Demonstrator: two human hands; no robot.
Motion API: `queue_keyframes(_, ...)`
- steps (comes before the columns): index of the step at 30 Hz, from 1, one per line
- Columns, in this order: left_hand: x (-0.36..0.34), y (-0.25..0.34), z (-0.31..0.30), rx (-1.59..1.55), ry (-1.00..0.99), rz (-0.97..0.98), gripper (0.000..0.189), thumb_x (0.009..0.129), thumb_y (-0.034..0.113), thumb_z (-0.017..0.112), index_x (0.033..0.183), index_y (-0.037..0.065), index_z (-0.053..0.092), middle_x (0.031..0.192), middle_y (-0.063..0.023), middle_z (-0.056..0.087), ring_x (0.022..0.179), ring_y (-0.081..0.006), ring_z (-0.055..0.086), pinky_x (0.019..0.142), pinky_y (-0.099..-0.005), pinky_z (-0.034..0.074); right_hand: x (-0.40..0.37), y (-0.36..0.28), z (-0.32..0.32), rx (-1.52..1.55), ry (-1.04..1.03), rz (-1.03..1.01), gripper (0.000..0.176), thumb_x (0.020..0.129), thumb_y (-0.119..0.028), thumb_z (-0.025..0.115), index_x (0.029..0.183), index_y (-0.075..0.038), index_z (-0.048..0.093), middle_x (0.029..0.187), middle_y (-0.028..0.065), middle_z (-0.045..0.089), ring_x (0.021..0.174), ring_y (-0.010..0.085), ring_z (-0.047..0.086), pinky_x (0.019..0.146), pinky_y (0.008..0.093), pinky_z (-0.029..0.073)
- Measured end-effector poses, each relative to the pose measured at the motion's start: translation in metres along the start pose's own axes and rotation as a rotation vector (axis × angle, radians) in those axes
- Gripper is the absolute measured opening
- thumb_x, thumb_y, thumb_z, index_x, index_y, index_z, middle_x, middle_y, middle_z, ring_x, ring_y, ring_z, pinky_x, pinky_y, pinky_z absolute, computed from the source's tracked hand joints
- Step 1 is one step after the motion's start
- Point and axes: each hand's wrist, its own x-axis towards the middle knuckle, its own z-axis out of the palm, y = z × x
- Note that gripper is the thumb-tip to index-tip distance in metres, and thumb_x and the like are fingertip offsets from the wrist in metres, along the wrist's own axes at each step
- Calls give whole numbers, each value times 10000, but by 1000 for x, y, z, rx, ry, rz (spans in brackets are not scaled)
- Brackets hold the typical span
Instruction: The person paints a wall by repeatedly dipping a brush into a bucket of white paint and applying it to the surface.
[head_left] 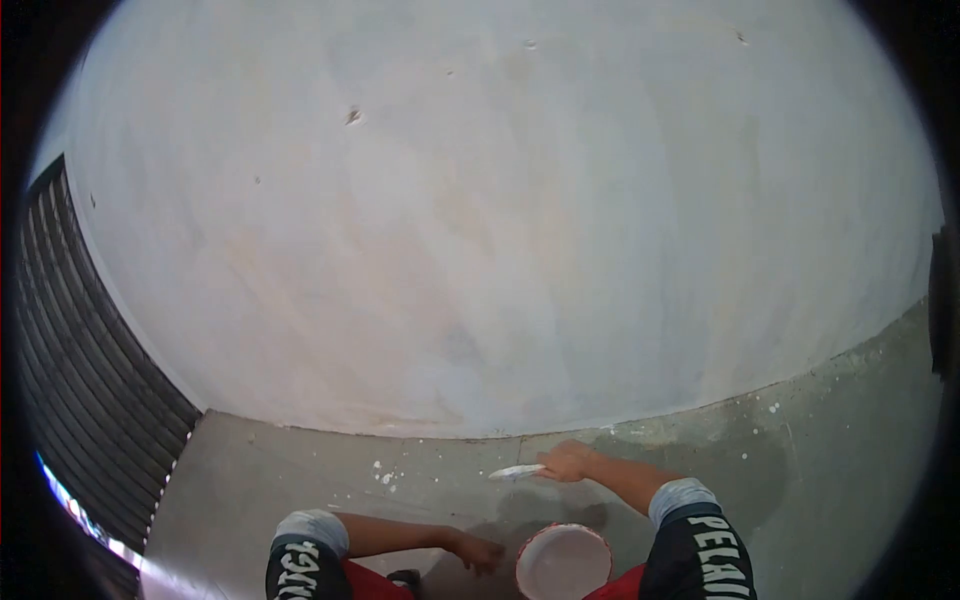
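Note:
My right hand (566,461) is closed around a white-coated paintbrush (515,472), whose tip points left just above the floor, near the base of the wall. Below it stands a round bucket (566,563) with a red-marked rim; its inside looks white, and its lower part is cut off by the frame. My left hand (477,553) hangs to the left of the bucket, fingers loosely bent and partly apart, with nothing seen in it. In front rises a broad whitish wall (480,240) with uneven patches.
Small chipped holes (353,116) mark the wall. White splatters (384,478) dot the grey floor (260,480). On the left is a dark ribbed metal shutter (80,370), with light coming in under it. A dark object (938,300) stands at the right edge.

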Motion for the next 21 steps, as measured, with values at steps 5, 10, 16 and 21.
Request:
queue_keyframes(5, 27, 15, -8, 186, -262, 393, 520, 848, 359, 559, 1281, 78, 494, 1154, -98, 558, 979, -251, 598, 810, -378, 515, -18, -9, -17, -56, -28, 68, 456, 950, -467, 397, 1011, -41, 548, 792, 204, 645, 786, 411, 629, 704, 520, 484)
queue_keyframes(10, 12, 29, -4, 58, -244, 263, 518, 880, 374, 552, 1280, 50, 493, 1079, -70, 557, 1043, -190, 531, 767, -301, 489, -34, -24, -32, -133, -94, 140, 457, 948, -487, 383, 1010, -59, 534, 748, 198, 639, 736, 420, 622, 662, 523, 479)
queue_keyframes(16, 15, 33, -6, 73, -178, 400, 573, 894, 427, 528, 1265, -8, 477, 1159, -106, 559, 1026, -180, 537, 768, -326, 492, -45, -60, -65, -150, -181, 314, 480, 948, -491, 390, 1009, -39, 538, 775, 205, 639, 758, 417, 624, 685, 528, 477)
queue_keyframes(21, 32, -1, -15, -91, -190, 589, 523, 924, 414, 516, 1251, 6, 509, 1184, -133, 560, 1033, -209, 579, 762, -354, 529, -50, -97, -101, -90, -70, 469, 479, 926, -500, 439, 1033, -49, 558, 803, 214, 643, 779, 412, 623, 701, 509, 474)
